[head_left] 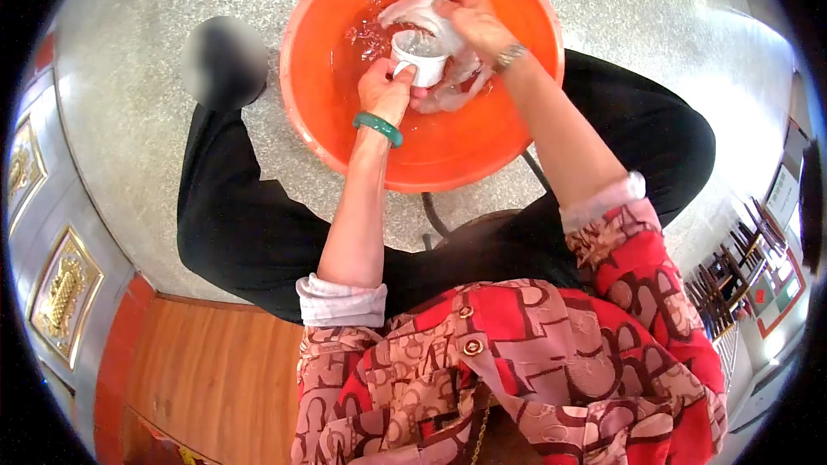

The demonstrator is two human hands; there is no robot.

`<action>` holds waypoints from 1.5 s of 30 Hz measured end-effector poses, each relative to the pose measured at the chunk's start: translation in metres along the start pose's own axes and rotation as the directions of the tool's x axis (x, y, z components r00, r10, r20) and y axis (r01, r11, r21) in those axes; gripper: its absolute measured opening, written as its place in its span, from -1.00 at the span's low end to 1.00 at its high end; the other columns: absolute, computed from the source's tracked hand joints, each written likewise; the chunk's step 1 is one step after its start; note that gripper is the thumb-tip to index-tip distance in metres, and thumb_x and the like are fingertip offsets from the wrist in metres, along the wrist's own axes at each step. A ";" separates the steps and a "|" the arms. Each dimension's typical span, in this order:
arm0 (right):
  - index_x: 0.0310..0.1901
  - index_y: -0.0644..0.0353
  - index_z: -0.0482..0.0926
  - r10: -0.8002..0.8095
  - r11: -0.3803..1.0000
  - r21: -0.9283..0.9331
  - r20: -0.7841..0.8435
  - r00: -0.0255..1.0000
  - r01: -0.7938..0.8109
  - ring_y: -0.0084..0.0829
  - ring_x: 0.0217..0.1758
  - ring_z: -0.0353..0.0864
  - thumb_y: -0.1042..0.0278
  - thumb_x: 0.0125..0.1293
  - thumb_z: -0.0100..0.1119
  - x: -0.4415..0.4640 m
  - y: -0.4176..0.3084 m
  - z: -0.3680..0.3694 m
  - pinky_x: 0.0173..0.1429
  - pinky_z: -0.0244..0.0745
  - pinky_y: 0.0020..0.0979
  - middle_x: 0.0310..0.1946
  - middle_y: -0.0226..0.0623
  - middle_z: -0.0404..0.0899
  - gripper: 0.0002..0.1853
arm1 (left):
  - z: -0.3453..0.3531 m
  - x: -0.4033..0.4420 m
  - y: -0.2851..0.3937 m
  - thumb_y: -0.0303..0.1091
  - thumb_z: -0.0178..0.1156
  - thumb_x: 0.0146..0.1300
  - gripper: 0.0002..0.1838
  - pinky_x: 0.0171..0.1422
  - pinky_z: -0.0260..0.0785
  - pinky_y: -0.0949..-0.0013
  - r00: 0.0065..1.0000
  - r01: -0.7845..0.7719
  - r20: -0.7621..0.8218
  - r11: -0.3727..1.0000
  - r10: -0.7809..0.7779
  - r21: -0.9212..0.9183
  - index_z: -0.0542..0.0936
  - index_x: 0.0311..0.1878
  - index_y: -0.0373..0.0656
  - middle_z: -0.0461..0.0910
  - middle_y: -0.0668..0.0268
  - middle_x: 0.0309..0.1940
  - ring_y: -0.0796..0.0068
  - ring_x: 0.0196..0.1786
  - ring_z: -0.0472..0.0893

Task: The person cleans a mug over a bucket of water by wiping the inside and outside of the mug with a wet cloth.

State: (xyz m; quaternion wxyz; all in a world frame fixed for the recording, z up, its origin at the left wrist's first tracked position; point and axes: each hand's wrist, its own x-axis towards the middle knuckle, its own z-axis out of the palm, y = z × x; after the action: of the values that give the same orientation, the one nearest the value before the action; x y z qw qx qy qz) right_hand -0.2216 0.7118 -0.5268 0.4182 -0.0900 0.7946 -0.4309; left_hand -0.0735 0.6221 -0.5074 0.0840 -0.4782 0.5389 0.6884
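Note:
My left hand (387, 90), with a green bangle at its wrist, grips a white cup (421, 69) by its near side. The cup is tilted, its opening partly towards me, inside the orange basin (345, 132). Just beyond it, my right hand (472, 21) is closed on a wet white cloth (419, 10). This cloth curves round the cup's far and right sides, and part of it lies in the water. Clear water with ripples and bubbles shows at the basin's left.
Speckled floor (142, 181) surrounds the basin. My black-trousered legs (250, 220) lie on both sides of it. Wooden boards (215, 370) are at the lower left, beside panels with gold ornaments (65, 293). Dark slatted furniture (732, 271) stands at the right.

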 end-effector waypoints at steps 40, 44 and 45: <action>-0.31 0.10 0.46 -0.570 0.509 -0.661 0.221 0.792 0.551 -0.13 -0.42 0.54 0.38 0.04 0.04 -0.104 -0.051 0.010 -0.41 0.42 -0.16 -0.49 -0.21 0.49 -0.85 | 0.004 -0.046 0.008 -0.37 -0.11 0.29 -0.80 -0.43 0.30 0.55 0.963 -0.271 0.001 0.961 0.271 -0.054 0.49 -0.30 -0.24 0.50 0.39 -0.44 0.63 -0.46 0.44; -0.29 0.14 0.45 -0.588 0.484 -0.683 0.209 0.781 0.547 -0.16 -0.40 0.58 0.33 0.00 0.10 -0.118 -0.035 0.010 -0.38 0.47 -0.15 -0.39 -0.22 0.54 -0.80 | 0.008 -0.037 -0.004 -0.38 -0.07 0.27 -0.76 -0.50 0.35 0.42 0.917 -0.386 -0.099 0.922 0.387 0.027 0.48 -0.40 -0.36 0.50 0.29 -0.60 0.57 -0.56 0.47; -0.22 0.08 0.48 -0.656 0.442 -0.697 0.179 0.733 0.565 -0.19 -0.42 0.56 0.41 -0.02 0.10 -0.116 -0.033 0.013 -0.43 0.45 -0.21 -0.50 -0.26 0.47 -0.75 | 0.007 -0.037 -0.004 -0.38 -0.07 0.27 -0.76 -0.50 0.35 0.42 0.918 -0.384 -0.096 0.923 0.385 0.029 0.48 -0.40 -0.36 0.50 0.29 -0.60 0.57 -0.56 0.47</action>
State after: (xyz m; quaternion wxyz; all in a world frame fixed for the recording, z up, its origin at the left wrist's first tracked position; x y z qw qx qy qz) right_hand -0.1457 0.7418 -0.4375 0.1177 -0.4989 0.8315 -0.2141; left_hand -0.0552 0.6445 -0.4829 -0.0775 -0.3963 0.6291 0.6642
